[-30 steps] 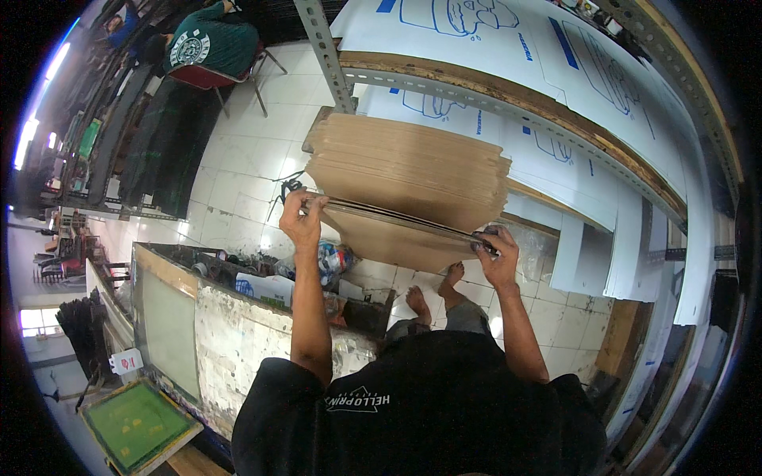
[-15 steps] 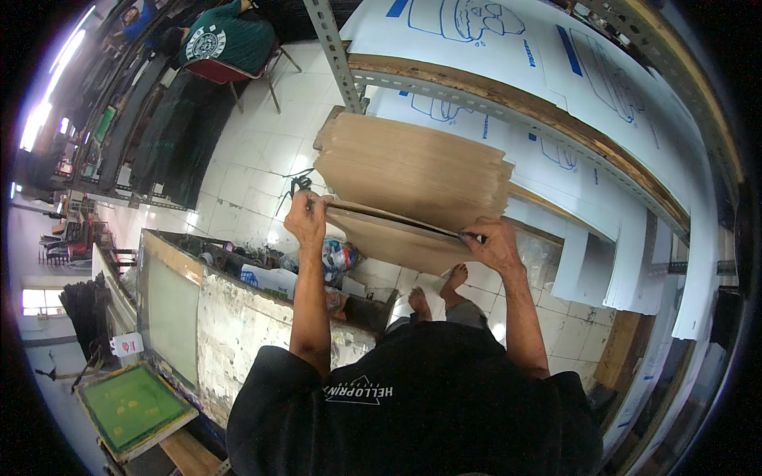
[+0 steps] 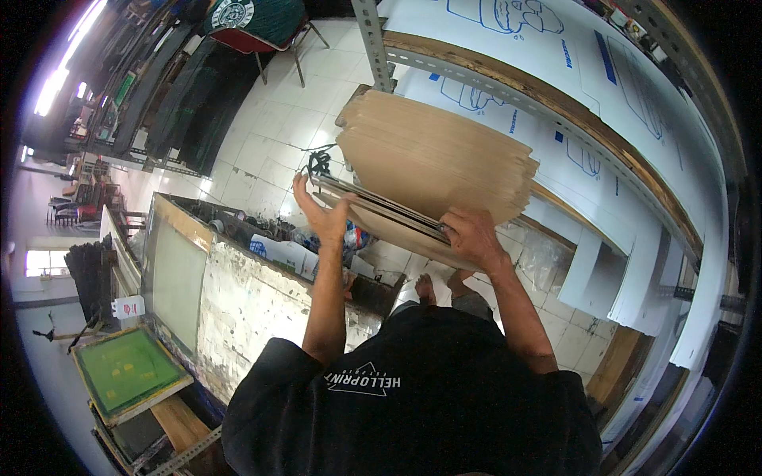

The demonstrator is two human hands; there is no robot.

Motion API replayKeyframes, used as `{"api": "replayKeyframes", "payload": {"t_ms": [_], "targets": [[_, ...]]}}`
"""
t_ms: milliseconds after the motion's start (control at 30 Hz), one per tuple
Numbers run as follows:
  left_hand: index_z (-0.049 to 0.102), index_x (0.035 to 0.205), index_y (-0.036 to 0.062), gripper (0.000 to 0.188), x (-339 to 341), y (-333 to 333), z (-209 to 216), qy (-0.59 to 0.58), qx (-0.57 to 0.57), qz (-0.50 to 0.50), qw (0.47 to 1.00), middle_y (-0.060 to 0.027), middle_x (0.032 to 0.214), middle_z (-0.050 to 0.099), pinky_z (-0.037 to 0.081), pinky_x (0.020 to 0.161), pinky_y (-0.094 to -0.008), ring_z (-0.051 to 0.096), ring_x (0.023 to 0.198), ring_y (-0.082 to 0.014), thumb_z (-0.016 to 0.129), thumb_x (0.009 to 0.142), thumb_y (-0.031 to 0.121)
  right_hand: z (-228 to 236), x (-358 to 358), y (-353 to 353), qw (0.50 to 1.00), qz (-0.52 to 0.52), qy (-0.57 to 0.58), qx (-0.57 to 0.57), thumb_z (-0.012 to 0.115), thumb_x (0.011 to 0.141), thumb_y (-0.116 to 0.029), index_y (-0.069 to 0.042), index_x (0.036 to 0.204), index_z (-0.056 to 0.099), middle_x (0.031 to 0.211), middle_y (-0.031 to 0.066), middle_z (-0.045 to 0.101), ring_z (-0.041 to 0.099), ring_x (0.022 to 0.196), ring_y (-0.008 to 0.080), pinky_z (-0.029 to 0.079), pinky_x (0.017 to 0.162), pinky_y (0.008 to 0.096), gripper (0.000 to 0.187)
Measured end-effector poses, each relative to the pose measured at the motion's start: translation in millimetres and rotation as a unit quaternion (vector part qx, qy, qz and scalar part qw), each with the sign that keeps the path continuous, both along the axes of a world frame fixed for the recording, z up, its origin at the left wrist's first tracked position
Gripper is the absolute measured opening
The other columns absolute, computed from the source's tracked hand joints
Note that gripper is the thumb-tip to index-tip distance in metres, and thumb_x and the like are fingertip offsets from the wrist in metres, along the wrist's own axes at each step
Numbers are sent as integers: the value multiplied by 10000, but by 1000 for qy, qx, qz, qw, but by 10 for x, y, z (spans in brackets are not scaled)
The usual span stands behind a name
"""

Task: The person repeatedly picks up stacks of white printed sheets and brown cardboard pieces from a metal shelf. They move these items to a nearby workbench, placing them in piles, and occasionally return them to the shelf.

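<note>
Bundle of brown sheets (image 3: 401,236): held on edge in front of your body, over the floor, long side running from upper left down to lower right. Several thin edges showed along its top, with narrow dark gaps between them.

Hands: apart, one toward each end of the bundle. Your right hand (image 3: 475,236) was clamped on the top edge near the right end, fingers curled over. Your left hand (image 3: 324,216) was spread at the left end, thumb on the near side and fingers raised on the far side; how firmly it touched the sheets, you could not have told from this view.

Just beyond the bundle, a tall stack of brown sheets (image 3: 432,155) leaned near the rack, its right side ragged. Black cords (image 3: 319,163) lay to the left of it.

The rack's wooden shelf edge (image 3: 508,73) ran across the upper right; white sheets (image 3: 583,55) with blue line drawings lay above and below it.

Below, your bare feet showed on the pale tiled floor (image 3: 274,127). To your left stood a paint-flaked counter (image 3: 254,317), and past it a green framed panel (image 3: 131,369). At the upper left, a person in a dark green top sat on a red chair (image 3: 258,40).
</note>
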State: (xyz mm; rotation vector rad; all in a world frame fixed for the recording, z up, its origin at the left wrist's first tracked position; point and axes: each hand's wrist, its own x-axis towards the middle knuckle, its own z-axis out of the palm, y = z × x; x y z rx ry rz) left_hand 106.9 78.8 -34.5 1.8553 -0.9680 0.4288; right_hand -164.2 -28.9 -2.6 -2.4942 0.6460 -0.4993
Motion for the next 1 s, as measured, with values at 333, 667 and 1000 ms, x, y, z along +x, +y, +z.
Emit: {"api": "replayKeyframes", "payload": {"t_ms": [333, 667, 1000], "targets": [[388, 1284, 15, 740, -56, -29, -283, 313, -70, -109, 941, -143, 1214, 405, 287, 1011, -369, 375, 1180, -260, 731, 636, 114, 410, -53, -227, 993, -46, 17, -108, 558, 731, -50, -42, 846, 517, 798, 125, 569, 585, 793, 313, 462, 637, 411, 122], [360, 1333, 30, 746, -42, -308, -382, 206, 1, -56, 977, -188, 1262, 409, 270, 1041, -409, 356, 1225, -321, 747, 732, 247, 387, -138, -725, 988, -102, 16, -114, 536, 694, -37, -50, 807, 558, 831, 113, 581, 579, 868, 311, 467, 700, 431, 116], [456, 1229, 6, 615, -28, -349, -396, 207, -12, -54, 977, -161, 1117, 531, 340, 978, -398, 445, 1136, -327, 738, 743, 255, -222, -13, -387, 992, -91, -3, -88, 572, 707, -109, -106, 968, 636, 1008, 107, 597, 563, 979, 288, 453, 838, 428, 269]]}}
